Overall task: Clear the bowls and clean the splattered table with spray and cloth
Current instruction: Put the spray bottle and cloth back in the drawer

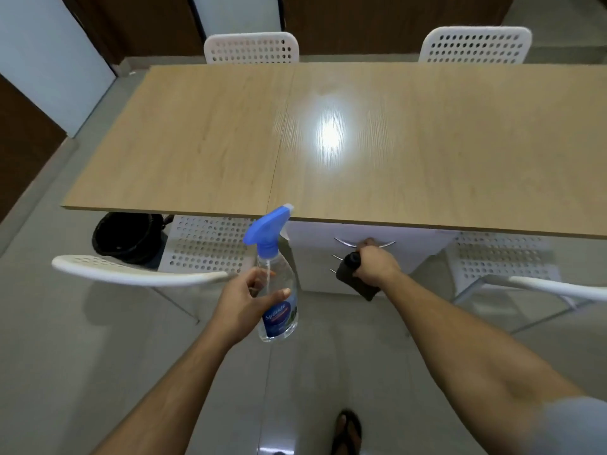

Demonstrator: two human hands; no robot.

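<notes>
My left hand [244, 300] grips a clear spray bottle [279, 290] with a blue trigger head, held upright below the table's near edge. My right hand [374, 262] holds a dark folded cloth [356, 284] and also has its fingers on the curved metal handle [345, 242] of a white drawer unit [315, 238] under the table. The wooden table top [328, 142] carries no bowls and shows a bright lamp glare near its middle. No splatter is visible on it.
White perforated chairs stand at the near left [203, 244], near right [499, 257], far left [251, 47] and far right [476, 44]. A black bin [128, 234] sits under the table's left end. My sandalled foot [346, 431] is on the grey tiled floor.
</notes>
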